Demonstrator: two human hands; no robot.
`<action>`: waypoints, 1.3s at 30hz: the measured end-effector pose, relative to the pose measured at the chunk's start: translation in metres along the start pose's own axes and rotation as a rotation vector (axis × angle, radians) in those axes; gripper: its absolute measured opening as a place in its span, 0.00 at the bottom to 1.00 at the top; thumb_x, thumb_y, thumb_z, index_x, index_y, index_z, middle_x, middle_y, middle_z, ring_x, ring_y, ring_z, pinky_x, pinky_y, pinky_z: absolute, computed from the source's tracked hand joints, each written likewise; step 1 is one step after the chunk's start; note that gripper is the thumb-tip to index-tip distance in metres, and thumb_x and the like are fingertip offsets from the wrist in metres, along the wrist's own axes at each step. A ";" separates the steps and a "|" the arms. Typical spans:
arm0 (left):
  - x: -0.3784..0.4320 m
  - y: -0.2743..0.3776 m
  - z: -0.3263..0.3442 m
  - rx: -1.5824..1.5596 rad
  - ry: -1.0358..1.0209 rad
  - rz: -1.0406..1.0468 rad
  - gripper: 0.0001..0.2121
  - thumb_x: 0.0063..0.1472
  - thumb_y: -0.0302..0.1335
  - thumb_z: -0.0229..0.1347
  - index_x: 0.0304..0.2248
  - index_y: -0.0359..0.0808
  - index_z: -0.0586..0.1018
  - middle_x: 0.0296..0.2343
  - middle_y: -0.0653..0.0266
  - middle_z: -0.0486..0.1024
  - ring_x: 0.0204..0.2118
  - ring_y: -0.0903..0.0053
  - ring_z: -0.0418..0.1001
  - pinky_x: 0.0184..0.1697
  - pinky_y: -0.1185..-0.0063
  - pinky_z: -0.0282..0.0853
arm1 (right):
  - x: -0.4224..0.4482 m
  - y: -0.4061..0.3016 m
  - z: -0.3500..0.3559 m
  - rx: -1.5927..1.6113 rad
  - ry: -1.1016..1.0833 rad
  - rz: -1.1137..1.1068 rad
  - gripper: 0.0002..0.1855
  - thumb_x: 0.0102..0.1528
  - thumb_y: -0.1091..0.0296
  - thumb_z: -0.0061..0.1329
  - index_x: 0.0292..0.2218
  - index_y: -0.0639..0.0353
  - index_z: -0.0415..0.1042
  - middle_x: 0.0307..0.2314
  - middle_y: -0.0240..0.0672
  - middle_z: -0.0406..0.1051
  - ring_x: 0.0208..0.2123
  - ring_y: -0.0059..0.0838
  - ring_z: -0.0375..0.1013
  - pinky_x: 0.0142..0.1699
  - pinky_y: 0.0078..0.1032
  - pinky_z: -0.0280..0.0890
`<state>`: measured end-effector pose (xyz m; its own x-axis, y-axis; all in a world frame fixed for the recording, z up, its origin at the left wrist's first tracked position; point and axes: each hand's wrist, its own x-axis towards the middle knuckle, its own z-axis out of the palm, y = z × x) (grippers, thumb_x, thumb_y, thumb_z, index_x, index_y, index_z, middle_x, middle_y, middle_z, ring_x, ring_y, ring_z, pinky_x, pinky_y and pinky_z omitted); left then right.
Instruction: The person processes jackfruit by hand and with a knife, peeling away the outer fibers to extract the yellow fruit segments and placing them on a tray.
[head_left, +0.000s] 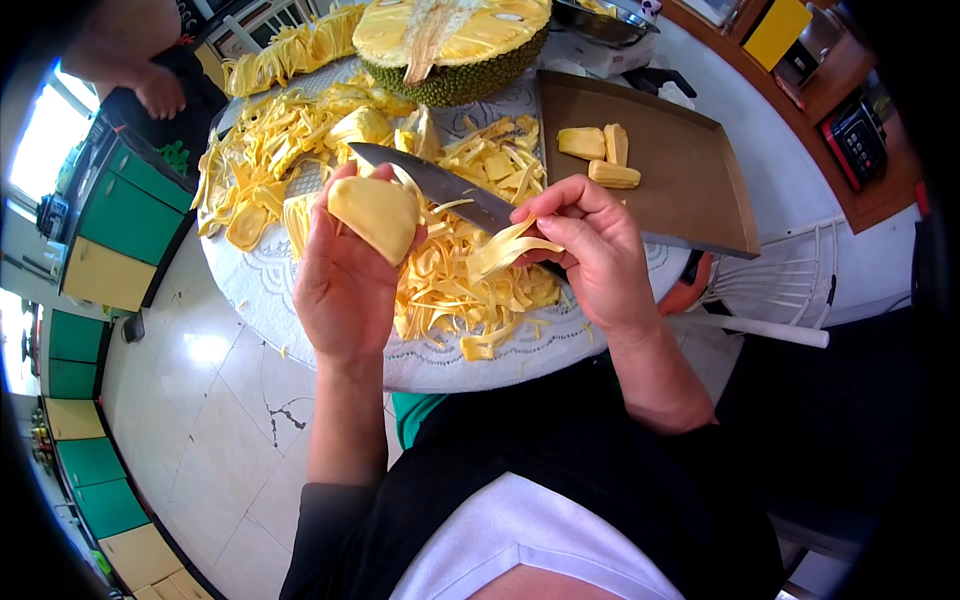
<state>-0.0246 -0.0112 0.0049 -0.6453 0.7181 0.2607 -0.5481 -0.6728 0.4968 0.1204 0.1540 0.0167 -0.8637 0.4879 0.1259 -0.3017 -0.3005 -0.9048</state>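
Note:
A yellow jackfruit pod (375, 214) rests in my left hand (349, 277), held between thumb and fingers above the table. My right hand (600, 251) pinches pale yellow jackfruit strands (504, 250) that hang from its fingertips. Between and behind the hands lies a large knife with a dark blade (450, 187), slanting over the scraps; its handle is largely hidden by my right hand. Heaps of jackfruit strands (450, 289) lie below the blade and to the left. Several loose pods (614, 175) sit in a shallow cardboard tray (675, 202) at the right.
A large cut jackfruit (450, 90) stands at the back of the round, lace-covered table (255, 285). A metal bowl (604, 26) is at the back right. Another person's hand (160, 91) shows at the upper left. A white wire rack-like object (780, 274) stands beside the table at right.

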 end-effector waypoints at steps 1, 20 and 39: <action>-0.001 0.001 0.006 0.050 0.057 -0.055 0.19 0.65 0.35 0.45 0.52 0.36 0.62 0.47 0.51 0.66 0.47 0.64 0.69 0.44 0.72 0.69 | 0.000 0.001 0.000 0.000 -0.003 -0.024 0.06 0.56 0.80 0.38 0.35 0.65 0.66 0.33 0.42 0.71 0.33 0.25 0.74 0.38 0.22 0.74; -0.005 -0.012 0.032 0.887 0.147 -0.141 0.16 0.49 0.20 0.63 0.33 0.36 0.67 0.27 0.69 0.72 0.30 0.86 0.70 0.33 0.86 0.68 | -0.009 0.002 -0.002 -0.442 -0.098 -0.203 0.04 0.53 0.78 0.50 0.33 0.63 0.67 0.28 0.30 0.71 0.30 0.11 0.68 0.35 0.11 0.64; -0.001 -0.011 0.029 1.045 -0.049 -0.074 0.18 0.46 0.21 0.65 0.35 0.35 0.69 0.28 0.71 0.69 0.31 0.86 0.68 0.35 0.85 0.65 | -0.006 -0.013 0.005 -0.005 -0.010 0.164 0.04 0.53 0.77 0.46 0.33 0.64 0.68 0.21 0.34 0.71 0.20 0.17 0.68 0.27 0.14 0.65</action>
<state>-0.0028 0.0004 0.0233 -0.5940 0.7731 0.2224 0.1623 -0.1556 0.9744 0.1276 0.1504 0.0294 -0.9052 0.4245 -0.0201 -0.1539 -0.3714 -0.9156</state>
